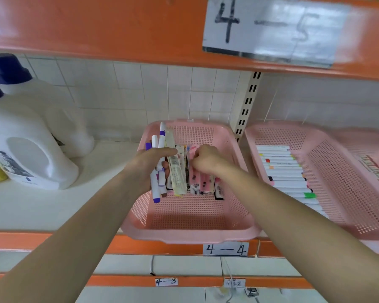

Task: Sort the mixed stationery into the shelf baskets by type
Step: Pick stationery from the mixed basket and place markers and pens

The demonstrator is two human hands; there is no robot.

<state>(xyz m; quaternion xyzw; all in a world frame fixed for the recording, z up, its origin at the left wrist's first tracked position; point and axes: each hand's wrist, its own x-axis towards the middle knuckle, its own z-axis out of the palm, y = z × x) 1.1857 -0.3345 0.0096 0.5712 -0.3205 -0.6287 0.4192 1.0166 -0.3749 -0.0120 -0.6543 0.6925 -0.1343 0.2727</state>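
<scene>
My left hand (150, 165) grips a bundle of white markers with purple caps (157, 184) together with a long pale packet bearing a barcode (177, 171), held upright over the left side of a pink mesh basket (190, 221). My right hand (206, 159) is closed with pinched fingers on pink packaged stationery (200, 182) that stands in the basket's middle. To the right, a second pink basket (341, 171) holds a row of white markers with coloured caps (284, 171) laid side by side.
Large white detergent bottles with dark blue caps (24, 136) stand on the white shelf to the left. An orange shelf beam (96, 25) runs overhead with a label reading 4-5. The orange front edge carries a label 4-4 (225, 249). A slotted upright post (247, 106) separates the baskets.
</scene>
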